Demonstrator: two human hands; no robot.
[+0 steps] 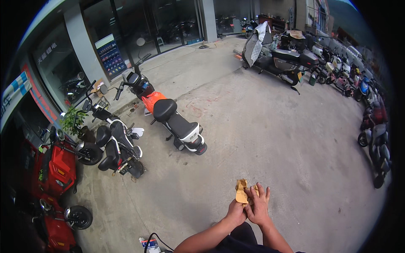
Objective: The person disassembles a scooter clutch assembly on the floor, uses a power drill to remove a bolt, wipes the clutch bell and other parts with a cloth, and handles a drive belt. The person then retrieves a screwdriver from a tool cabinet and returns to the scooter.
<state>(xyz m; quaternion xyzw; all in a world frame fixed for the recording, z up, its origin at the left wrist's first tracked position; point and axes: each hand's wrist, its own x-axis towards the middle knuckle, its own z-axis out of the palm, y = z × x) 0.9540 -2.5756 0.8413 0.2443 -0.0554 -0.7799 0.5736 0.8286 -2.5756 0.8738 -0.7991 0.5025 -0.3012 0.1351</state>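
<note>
In front of my body I have a small piece of brown cardboard (241, 197), folded and creased like an opened little box. My left hand (236, 212) is closed round its lower part. Over its right side lies my right hand (259, 205), fingers stretched out and spread, the fingertips pointing away from me. Its thumb side touches the cardboard next to my left hand. Whatever may be inside the cardboard is hidden by the fingers.
A black and white electric scooter (181, 122) and a smaller black one (120, 141) stand ahead left. Red vehicles (61, 168) line the left edge. A covered scooter (274, 59) and a long row of scooters (375, 130) stand right. Near my feet sits a small carton (149, 244) beside a black cable.
</note>
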